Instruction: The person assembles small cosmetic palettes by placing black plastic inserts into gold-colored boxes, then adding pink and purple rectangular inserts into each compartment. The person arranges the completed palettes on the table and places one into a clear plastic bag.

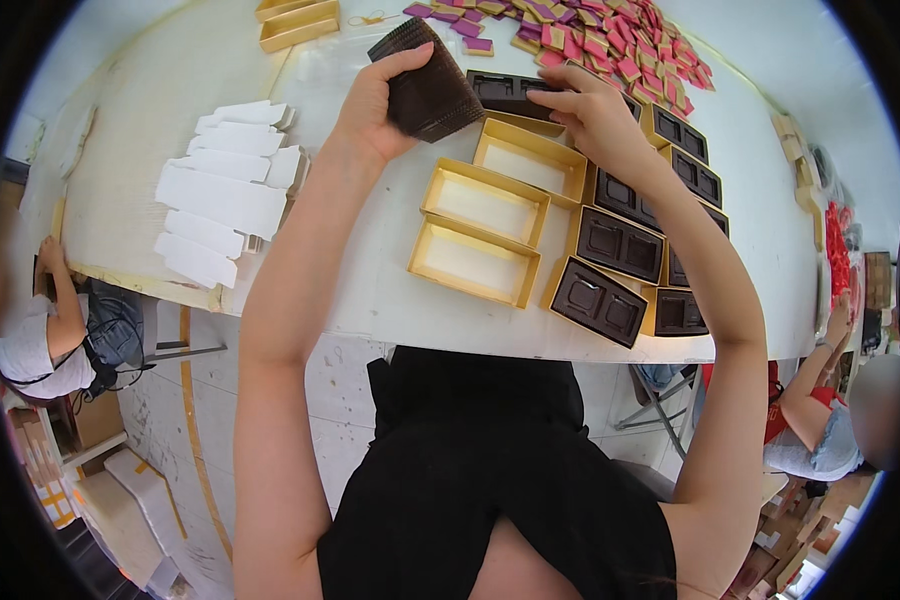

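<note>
A stack of dark brown plastic tray inserts (432,92) is held in my left hand (372,105), thumb across its upper side. My right hand (610,122) reaches over a gold box fitted with a dark two-well tray (500,90); its fingers are apart, with the fingertips at that tray's right end. Nearer to me are three gold boxes without inserts: one by my right wrist (530,160), a middle one (485,203) and a near one (474,262). To their right, several gold boxes hold dark trays, such as the nearest (598,302); my right forearm partly covers this group.
Flat white cartons (220,185) lie to the left on the white table (370,290). Many small pink, purple and gold pieces (620,45) are heaped at the far side. More gold boxes (298,25) stand far left. One person (45,330) sits left, another (820,420) right.
</note>
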The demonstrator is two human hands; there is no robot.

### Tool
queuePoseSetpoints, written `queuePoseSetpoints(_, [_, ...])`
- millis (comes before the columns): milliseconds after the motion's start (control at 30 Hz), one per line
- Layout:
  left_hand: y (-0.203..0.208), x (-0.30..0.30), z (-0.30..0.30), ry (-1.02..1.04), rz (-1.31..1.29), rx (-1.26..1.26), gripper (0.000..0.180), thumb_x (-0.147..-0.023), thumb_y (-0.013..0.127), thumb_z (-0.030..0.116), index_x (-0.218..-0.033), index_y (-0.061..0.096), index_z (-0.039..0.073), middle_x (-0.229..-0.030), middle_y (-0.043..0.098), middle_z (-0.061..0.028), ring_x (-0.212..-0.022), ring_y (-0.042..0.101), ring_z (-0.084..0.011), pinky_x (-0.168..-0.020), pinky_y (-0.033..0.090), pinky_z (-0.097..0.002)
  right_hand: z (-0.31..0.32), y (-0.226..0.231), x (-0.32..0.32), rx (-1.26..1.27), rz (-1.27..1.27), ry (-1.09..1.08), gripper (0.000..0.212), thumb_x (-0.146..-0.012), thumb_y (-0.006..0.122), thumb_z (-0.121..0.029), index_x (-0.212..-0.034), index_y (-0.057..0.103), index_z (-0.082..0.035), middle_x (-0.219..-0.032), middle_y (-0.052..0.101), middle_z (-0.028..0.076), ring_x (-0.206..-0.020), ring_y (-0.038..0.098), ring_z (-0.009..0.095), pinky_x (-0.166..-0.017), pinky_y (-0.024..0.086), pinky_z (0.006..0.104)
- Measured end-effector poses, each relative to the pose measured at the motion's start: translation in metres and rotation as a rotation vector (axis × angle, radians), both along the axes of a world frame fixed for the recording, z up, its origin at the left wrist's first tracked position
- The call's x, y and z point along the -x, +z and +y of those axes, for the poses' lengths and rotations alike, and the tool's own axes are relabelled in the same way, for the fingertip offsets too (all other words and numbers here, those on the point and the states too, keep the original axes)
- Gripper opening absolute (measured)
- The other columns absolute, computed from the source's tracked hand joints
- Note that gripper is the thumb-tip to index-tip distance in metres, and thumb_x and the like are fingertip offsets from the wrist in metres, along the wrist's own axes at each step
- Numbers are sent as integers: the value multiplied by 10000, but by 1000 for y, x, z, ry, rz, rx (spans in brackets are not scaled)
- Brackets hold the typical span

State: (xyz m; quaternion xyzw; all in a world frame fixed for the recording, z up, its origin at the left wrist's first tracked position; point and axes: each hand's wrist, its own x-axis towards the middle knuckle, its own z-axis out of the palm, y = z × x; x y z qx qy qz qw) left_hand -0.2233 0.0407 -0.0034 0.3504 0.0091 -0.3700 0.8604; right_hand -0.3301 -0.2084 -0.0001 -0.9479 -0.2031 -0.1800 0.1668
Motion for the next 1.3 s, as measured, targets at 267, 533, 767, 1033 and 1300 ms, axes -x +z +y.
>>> queuePoseSetpoints(267, [-2, 0, 0, 10, -34, 5, 291, -859, 688, 180, -1109, 616, 49, -1061, 677, -137, -990, 659, -309, -918, 536, -499, 7, 5, -1, 451, 39, -15, 427, -711, 640, 17, -1129, 692, -55, -1179, 681, 101, -1081, 642, 261, -864, 550, 357])
queuePoseSetpoints(533, [18, 13, -5, 161, -369, -25, 300, -819, 727, 129, -1088, 621, 51, -1010, 680, -75, -929, 674, -223, -848, 571, -392, 68, 60, -3, -789, 248, 46, 309, -923, 655, -197, -1139, 674, 22, -958, 719, 93, -932, 682, 192, -856, 508, 300])
queuePoseSetpoints(767, [17, 8, 1, 187, -466, 3, 283, -813, 705, 100, -1075, 616, 38, -985, 683, -84, -912, 678, -218, -846, 573, -382, 40, 62, 9, -1436, 758, 135, 187, -907, 685, -169, -1037, 688, -35, -967, 674, 14, -914, 609, 115, -906, 479, 339])
queuePoseSetpoints(1033, [24, 12, 16, -208, -189, -42, 353, -810, 718, 124, -1097, 581, -29, -968, 673, -218, -858, 690, -362, -829, 588, -509, -26, 45, 40, -1159, 1057, -110, 186, -979, 576, -189, -1092, 636, -54, -1055, 657, 9, -978, 632, 79, -793, 548, 273])
queuePoseSetpoints(1300, [12, 6, 24, -241, -208, -164, 408, -837, 686, 189, -1153, 576, -45, -1094, 637, -298, -980, 669, -406, -888, 556, -499, 36, 41, 72, 284, -14, -152, 578, -814, 744, -290, -1319, 541, -96, -1306, 544, 141, -1207, 510, 307, -972, 468, 398])
